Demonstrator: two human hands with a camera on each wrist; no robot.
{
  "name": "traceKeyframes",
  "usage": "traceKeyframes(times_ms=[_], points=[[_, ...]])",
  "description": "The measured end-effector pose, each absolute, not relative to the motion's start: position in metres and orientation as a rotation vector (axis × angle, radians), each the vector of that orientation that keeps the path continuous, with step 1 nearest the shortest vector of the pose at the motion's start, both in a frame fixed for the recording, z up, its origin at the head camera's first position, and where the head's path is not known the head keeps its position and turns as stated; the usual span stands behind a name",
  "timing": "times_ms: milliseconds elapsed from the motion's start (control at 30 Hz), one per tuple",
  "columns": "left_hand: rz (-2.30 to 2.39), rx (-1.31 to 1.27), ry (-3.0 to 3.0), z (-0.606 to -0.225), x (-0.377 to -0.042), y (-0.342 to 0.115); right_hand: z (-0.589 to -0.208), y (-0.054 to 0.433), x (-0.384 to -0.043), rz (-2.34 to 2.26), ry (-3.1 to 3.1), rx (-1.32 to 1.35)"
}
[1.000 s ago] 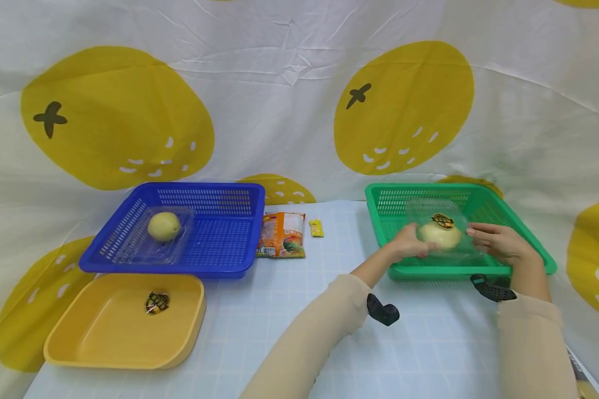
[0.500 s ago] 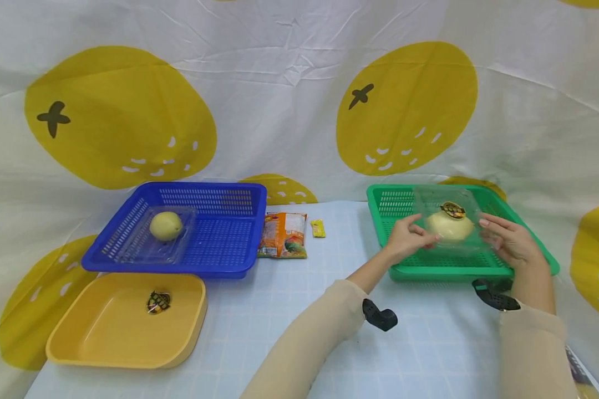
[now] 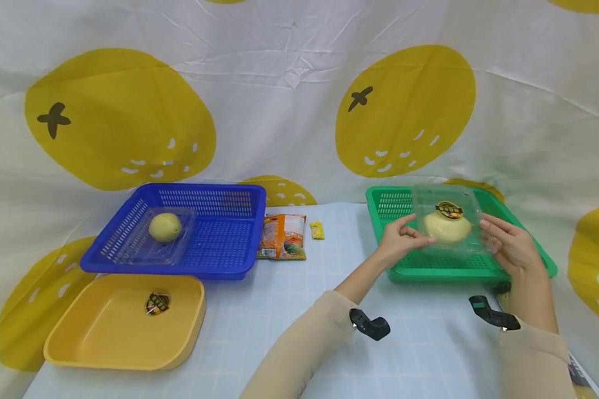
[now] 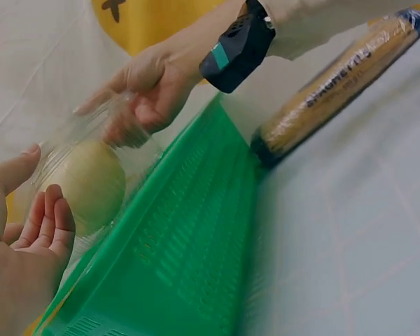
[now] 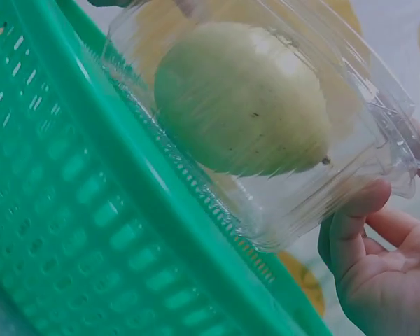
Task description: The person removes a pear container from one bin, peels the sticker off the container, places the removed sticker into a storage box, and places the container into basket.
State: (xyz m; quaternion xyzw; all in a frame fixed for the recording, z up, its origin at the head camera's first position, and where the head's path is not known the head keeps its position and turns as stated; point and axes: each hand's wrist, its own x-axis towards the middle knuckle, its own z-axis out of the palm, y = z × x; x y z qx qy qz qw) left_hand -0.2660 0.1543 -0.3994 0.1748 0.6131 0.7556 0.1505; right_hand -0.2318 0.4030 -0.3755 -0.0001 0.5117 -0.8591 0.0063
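We see left hand (image 3: 401, 239) and right hand (image 3: 518, 245) gripping clear fruit box (image 3: 429, 196) by its left and right sides, neither nearer, box above green basket (image 3: 444, 274) at scene's right; long axis we can't tell

Box (image 4: 91, 182) is pretty blurry in the left wrist view. Print on the yellow packet (image 3: 316, 230)? Way too tiny. Also the right sleeve (image 3: 534, 354) hides most of the spaghetti (image 4: 343, 84) in the head view.

L bskt (image 3: 224, 235) — snack pkt (image 3: 283, 237) — R bskt (image 3: 444, 274)
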Motion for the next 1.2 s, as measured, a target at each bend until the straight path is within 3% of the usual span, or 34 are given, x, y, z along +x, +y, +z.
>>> traceKeyframes(times_ms=[867, 1200], points=[[2.317, 0.619, 1.487, -0.394, -0.220, 0.086, -0.370, 0.343, -0.189, -2.742, 1.564, -0.411], [2.347, 0.657, 1.497, -0.401, -0.197, 0.066, -0.375, 0.328, -0.170, -2.636, 1.820, -0.325]])
